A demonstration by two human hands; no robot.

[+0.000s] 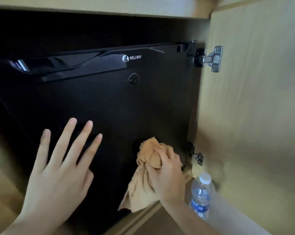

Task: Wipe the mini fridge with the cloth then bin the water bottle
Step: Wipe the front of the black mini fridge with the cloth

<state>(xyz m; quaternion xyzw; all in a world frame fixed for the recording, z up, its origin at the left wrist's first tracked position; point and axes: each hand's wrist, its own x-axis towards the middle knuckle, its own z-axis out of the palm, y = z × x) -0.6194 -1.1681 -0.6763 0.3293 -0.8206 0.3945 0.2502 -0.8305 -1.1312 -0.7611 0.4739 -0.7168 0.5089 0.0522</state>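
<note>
A black mini fridge [109, 102] with a white WELLWAY logo fills a wooden cabinet recess; its door is closed. My right hand [167, 177] grips a bunched tan cloth [146, 167] and presses it against the lower right of the fridge door. My left hand [58, 168] hovers over the lower left of the door, fingers spread, holding nothing. A clear plastic water bottle [201, 195] with a white cap and blue label stands upright just right of my right wrist, at the foot of the cabinet door.
The open wooden cabinet door [255, 107] stands at the right on two metal hinges, upper hinge [213, 58] and lower hinge [198, 157]. The cabinet's top panel [101, 7] runs overhead. A wooden floor edge [143, 217] lies below the fridge.
</note>
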